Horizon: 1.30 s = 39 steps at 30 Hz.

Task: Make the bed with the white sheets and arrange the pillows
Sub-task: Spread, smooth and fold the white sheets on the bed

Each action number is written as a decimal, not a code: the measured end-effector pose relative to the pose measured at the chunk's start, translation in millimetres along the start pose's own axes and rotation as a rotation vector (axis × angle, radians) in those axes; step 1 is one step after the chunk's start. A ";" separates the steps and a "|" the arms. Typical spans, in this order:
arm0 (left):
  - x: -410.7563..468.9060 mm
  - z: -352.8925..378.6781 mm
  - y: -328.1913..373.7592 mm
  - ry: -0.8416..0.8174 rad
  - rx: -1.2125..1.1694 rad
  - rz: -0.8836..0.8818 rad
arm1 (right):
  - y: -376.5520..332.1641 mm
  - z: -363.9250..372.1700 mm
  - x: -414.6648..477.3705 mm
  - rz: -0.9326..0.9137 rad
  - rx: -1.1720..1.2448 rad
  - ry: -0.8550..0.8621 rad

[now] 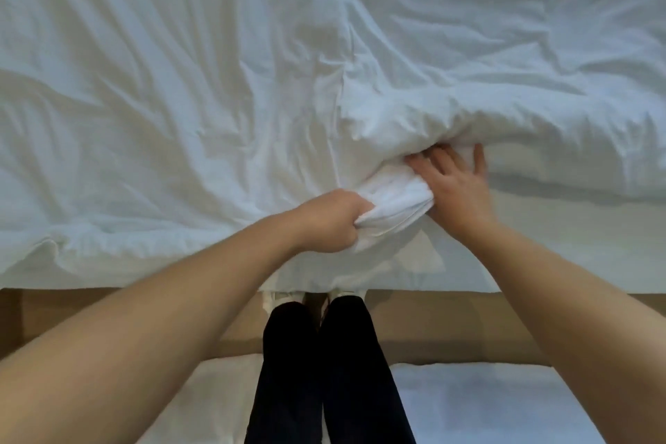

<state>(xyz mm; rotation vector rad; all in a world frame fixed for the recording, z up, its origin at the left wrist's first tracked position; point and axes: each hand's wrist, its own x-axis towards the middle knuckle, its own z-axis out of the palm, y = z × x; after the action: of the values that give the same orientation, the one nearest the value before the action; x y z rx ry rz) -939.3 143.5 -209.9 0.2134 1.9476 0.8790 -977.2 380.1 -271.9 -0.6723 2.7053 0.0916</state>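
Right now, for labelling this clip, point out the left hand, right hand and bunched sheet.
left hand [333, 220]: head view, back of the fist.
right hand [459, 187]: head view, back of the hand.
bunched sheet [393, 200]: head view, gathered folds.

2 hands, 2 legs, 2 layers of white bedding

2 hands show, the left hand [329, 220] just below centre and the right hand [454, 187] at 3 o'clock, on 2 bare forearms: the left forearm [162, 317] from 8 o'clock, the right forearm [562, 299] from 4 o'clock. The bedding has 2 layers, 1 creased sheet [144, 101] at 10 o'clock and 1 thicker duvet [504, 65] at 2 o'clock, plus 1 bunched fold [393, 202] gripped by the left hand. At 6 o'clock are 2 dark-trousered legs, the left leg [288, 371] and the right leg [356, 371], and 2 pale, partly hidden shoes, the left shoe [284, 297] and the right shoe [347, 294]. 1 brown floor strip [432, 328] runs from 8 to 4 o'clock. 2 unidentifiable white patches lie low: the left patch [230, 407] at 7 o'clock, the right patch [486, 404] at 5 o'clock.
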 end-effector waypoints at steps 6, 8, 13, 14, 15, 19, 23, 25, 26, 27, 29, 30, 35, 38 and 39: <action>-71.8 -43.9 6.1 -0.122 0.283 -0.104 | -35.3 -73.7 -62.7 -0.028 0.147 -0.659; -82.0 -36.6 12.7 -0.127 0.433 -0.126 | -44.3 -90.2 -83.4 0.017 0.198 -0.882; -83.3 -40.5 14.9 0.007 0.511 -0.201 | -28.8 -113.7 -86.5 0.193 0.330 -0.710; -81.5 -43.8 14.0 0.042 0.521 -0.232 | -26.4 -114.2 -85.6 0.232 0.314 -0.641; -79.2 -46.3 12.7 0.086 0.529 -0.268 | -24.6 -111.9 -85.7 0.264 0.264 -0.562; -68.6 -43.6 12.4 0.253 0.613 -0.415 | -13.7 -90.0 -93.8 0.359 0.139 -0.467; -46.3 -10.0 38.8 0.242 0.631 -0.511 | 27.2 -67.6 -116.6 0.368 0.206 -0.592; -29.1 16.7 64.2 0.193 0.608 -0.460 | 61.9 -61.9 -130.6 0.398 0.246 -0.627; -20.8 31.5 77.3 0.177 0.582 -0.426 | 80.4 -59.5 -136.3 0.414 0.276 -0.639; -9.8 49.6 94.8 0.167 0.547 -0.407 | 104.7 -58.1 -142.1 0.420 0.303 -0.657; 8.0 81.0 119.0 0.154 0.490 -0.391 | 143.9 -56.2 -147.2 0.453 0.381 -0.651; 22.1 99.3 136.2 0.154 0.476 -0.393 | 170.5 -56.4 -152.0 0.474 0.422 -0.628; 100.3 173.2 227.1 0.112 0.397 -0.317 | 292.5 -44.9 -190.4 0.637 0.472 -0.559; 153.0 200.0 269.4 0.161 0.374 -0.178 | 346.9 -20.6 -201.5 0.765 0.541 -0.513; 169.4 204.5 277.1 0.200 0.382 -0.109 | 359.0 -11.4 -198.2 0.838 0.641 -0.480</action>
<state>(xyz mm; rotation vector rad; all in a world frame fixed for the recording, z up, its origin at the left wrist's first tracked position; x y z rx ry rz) -917.2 526.6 -204.5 0.2458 2.2825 0.4653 -983.9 783.9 -199.5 0.6007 2.1607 -0.3482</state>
